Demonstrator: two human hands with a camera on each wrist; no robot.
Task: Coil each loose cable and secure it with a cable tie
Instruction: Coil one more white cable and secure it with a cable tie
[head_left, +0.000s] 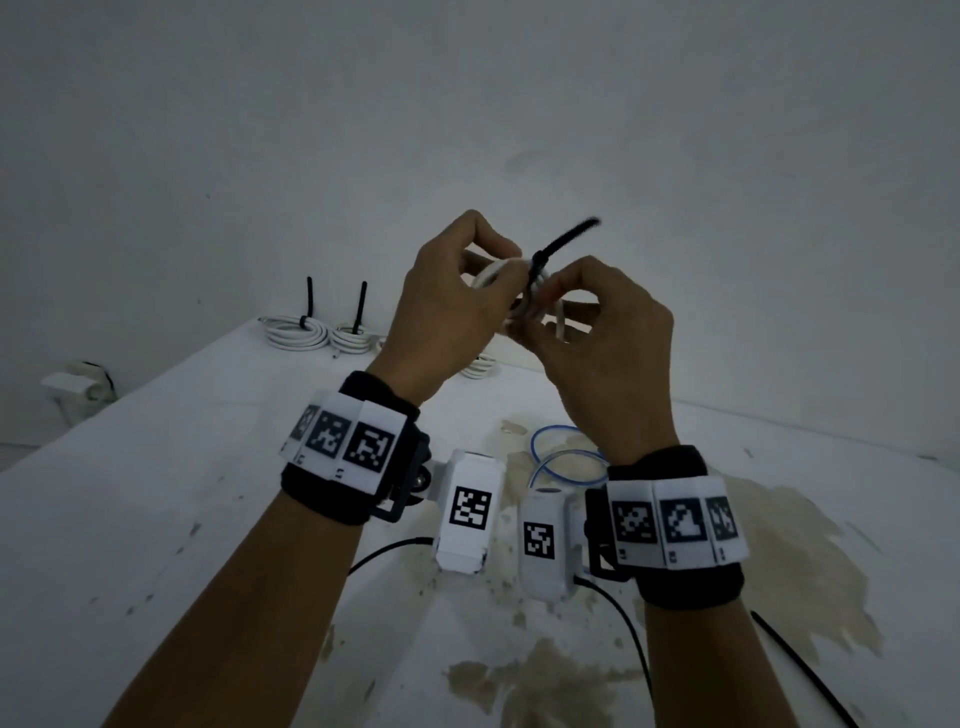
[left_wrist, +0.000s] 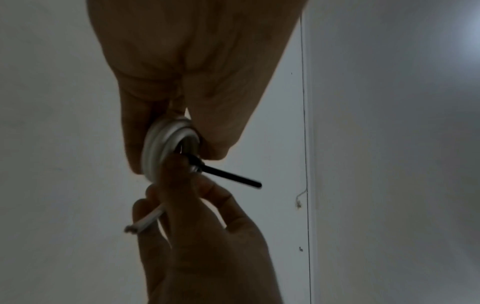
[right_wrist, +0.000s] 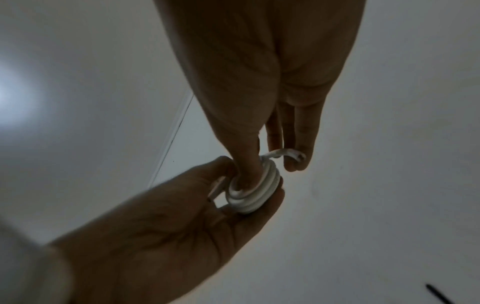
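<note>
Both hands are raised above the table and hold one small white cable coil between them. My left hand grips the coil's left side with curled fingers, as the left wrist view shows around the coil. A black cable tie is looped round the coil, and its tail sticks up to the right. My right hand pinches the coil at the tie loop. Its thumb is pushed into the coil's middle. A loose cable end pokes out by the right fingers.
Two tied white coils lie at the table's back left, and a third coil lies behind my left wrist. A loose blue-and-white cable lies mid-table. A spare black tie lies at front right. The white table is stained.
</note>
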